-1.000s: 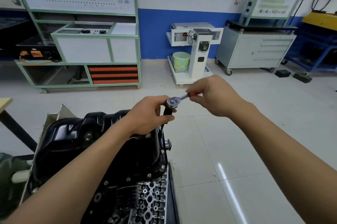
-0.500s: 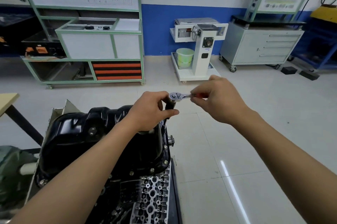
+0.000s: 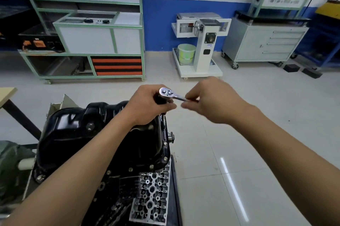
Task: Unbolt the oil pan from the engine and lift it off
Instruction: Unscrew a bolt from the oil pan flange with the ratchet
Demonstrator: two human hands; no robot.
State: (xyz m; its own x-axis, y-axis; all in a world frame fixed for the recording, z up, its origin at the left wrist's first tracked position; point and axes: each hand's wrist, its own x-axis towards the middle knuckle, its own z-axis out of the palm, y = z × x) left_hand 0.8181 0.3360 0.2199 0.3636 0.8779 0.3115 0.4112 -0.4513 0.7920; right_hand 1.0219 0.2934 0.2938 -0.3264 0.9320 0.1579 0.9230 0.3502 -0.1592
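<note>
Engine (image 3: 152, 194) casting fills the nearest part of the view, turned underside up, and the black oil pan (image 3: 88, 139) sits on it, seated on its flange. Several flange bolts (image 3: 151, 166) along the near edge are in place, so by my reading the unbolting is in an early or middle stretch and lifting is some way off.

Beyond the pan's far right corner the left hand (image 3: 147, 105) is wrapped round the top of the extension (image 3: 163, 118), just under the head of the ratchet (image 3: 166, 93), steadying it upright over a bolt I cannot see. The right hand (image 3: 211, 100) pinches the end of the handle between thumb and fingers (it is blurred, so it is moving).

A second ago the handle slanted from the head away from the person. Half a second ago it lay about level across the view, and now it slants toward the person. That is one sweep of the handle. Whether it is a working stroke or the free return click I cannot tell, and the extension shows no visible rise.

The left hand's grip looks unchanged. The view has also tipped slightly downward, showing more of the casting.

Farther off stand a white stand (image 3: 202, 51) with a green bucket (image 3: 186, 54), and a grey drawer cabinet (image 3: 266, 42) against the wall.
</note>
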